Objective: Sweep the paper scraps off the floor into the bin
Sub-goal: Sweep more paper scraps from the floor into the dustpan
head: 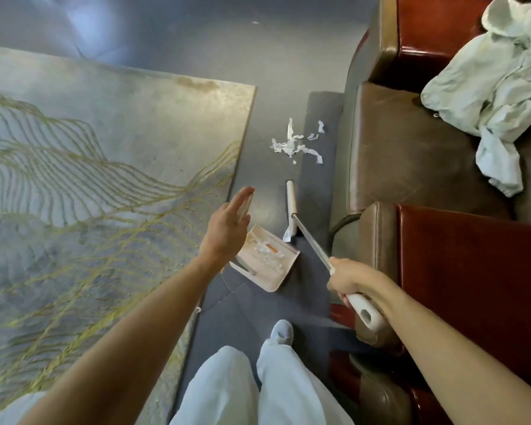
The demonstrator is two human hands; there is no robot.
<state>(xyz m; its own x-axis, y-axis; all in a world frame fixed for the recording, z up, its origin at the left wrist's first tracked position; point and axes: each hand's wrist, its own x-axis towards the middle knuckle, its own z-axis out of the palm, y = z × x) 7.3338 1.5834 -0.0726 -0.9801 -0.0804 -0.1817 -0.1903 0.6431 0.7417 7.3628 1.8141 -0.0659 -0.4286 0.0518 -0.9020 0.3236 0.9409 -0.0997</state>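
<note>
Evidently mid-sweep: the right hand [345, 282] grips the slim metal-shafted white broom [291, 207], whose narrow head lies between the torn white paper scraps [295, 145] on the dark smooth floor [236, 305] and the pale ribbed plastic dustpan [265, 262], which holds a few. The left hand [227, 228] hovers with straight fingers, perhaps at the pan's upright handle. Next, the head must reach behind the light, curled pile and drag it panward.

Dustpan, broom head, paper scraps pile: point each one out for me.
dustpan [272, 279]: head view, on its bare ribbed rear part.
broom head [290, 197]: head view, middle of the white bar.
paper scraps pile [288, 145]: head view, centre of the heap.
</note>
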